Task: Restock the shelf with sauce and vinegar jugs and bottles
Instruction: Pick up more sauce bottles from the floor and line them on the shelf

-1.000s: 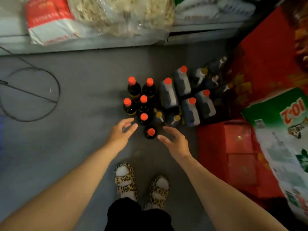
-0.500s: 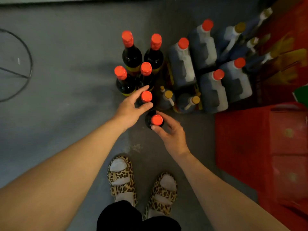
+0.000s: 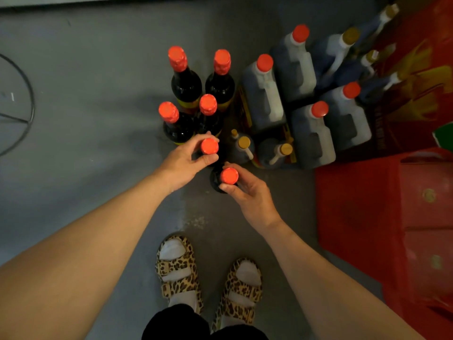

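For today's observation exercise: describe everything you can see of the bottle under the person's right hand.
The bottle stands upright on the grey floor, nearest the person's feet. Seen from above, it shows a round, orange-red cap over dark glass shoulders; its label is hidden. The right hand pinches the cap at its neck with thumb and fingertips. It looks sealed.

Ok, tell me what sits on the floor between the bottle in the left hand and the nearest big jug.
Head view: two small gold-capped bottles stand between the left hand's bottle and the jug.
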Available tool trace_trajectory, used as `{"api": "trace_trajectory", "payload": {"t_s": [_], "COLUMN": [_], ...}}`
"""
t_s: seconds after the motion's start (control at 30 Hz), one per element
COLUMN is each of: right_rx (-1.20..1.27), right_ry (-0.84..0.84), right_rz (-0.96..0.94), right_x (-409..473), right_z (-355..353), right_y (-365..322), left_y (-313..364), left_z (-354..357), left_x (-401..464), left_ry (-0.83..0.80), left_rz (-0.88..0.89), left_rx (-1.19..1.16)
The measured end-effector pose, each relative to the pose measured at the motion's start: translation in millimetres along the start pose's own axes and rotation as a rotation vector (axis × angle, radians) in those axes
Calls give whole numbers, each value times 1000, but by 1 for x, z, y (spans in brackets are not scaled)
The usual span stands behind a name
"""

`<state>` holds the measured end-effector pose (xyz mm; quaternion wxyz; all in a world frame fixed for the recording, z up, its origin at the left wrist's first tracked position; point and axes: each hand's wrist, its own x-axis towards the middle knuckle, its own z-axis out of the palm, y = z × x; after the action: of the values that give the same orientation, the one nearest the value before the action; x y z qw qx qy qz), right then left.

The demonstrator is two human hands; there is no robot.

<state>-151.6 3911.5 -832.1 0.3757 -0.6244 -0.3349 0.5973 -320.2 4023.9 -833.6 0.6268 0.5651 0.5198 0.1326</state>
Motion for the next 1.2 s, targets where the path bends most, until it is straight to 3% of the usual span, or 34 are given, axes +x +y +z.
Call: {"api": "trace_trajectory", "payload": {"t_s": [0.17, 0.33, 0.57, 0.9, 1.2], "right_rx": [173, 116, 23, -134, -402], "right_ry": [120, 111, 114, 121, 372], "right_rz": [63, 143, 198, 52, -341], "right_x": [-4, -32, -83, -156, -196], "right_z": [-13, -22, -32, -23, -35], "right_y": [-12, -33, -135, -402, -638], "left_y": [2, 17, 93, 339, 575], "left_z": [-2, -8, -14, -81, -171], "left_x": [-12, -51, -131, -211, -245], "left_ry": [-7, -50, 8, 103, 307], "left_rz": [-57, -227, -363, -197, 130], "left_rx": [-28, -132, -211, -202, -7]}}
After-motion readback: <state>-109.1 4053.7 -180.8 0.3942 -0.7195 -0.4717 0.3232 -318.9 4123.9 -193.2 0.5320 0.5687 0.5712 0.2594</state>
